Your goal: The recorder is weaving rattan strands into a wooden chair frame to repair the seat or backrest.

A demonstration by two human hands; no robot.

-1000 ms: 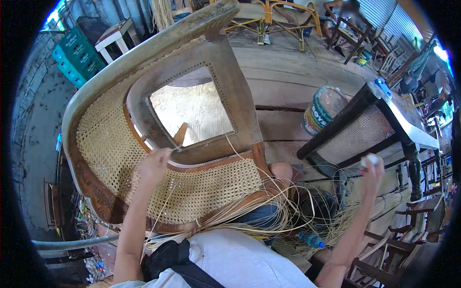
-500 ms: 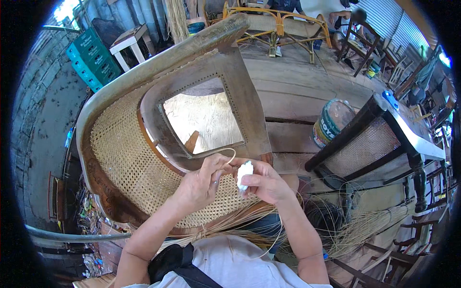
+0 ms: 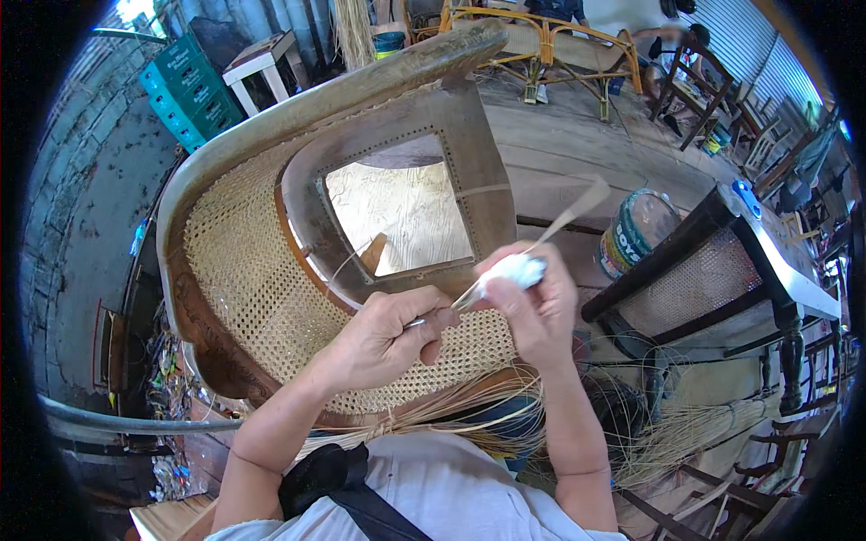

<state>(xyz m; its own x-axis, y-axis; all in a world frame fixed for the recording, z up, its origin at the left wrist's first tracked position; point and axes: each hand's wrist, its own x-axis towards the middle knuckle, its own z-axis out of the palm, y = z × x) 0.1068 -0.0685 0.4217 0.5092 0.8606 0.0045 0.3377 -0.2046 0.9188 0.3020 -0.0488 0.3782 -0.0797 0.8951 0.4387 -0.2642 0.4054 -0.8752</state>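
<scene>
Grey block wall (image 3: 86, 180) runs along your left, with green crates (image 3: 189, 95) and a white stool (image 3: 262, 65) beyond the chair's far left edge. Before you lies the chair (image 3: 487, 135), its woven cane panel (image 3: 244, 252) following its left and near edges; a wooden peg (image 3: 374, 254) stands at the near left corner of its square opening.

Your left hand (image 3: 388, 334) is closed above the near edge, a thin metallic piece (image 3: 414, 323) showing at its thumb. Your right hand (image 3: 546, 311), beside it, grips a white wad (image 3: 512, 275); whether it is cloth you cannot tell. Half a second ago the pale strip (image 3: 570, 215) looped above your left hand; now it passes by the wad, its blurred loose end sticking up past your right hand. That suggests both hands are working the strip, not the weave.

Farther right stand a paint bucket (image 3: 622, 242) and dark furniture (image 3: 699, 275), with loose cane (image 3: 699, 424) nearer you.
</scene>
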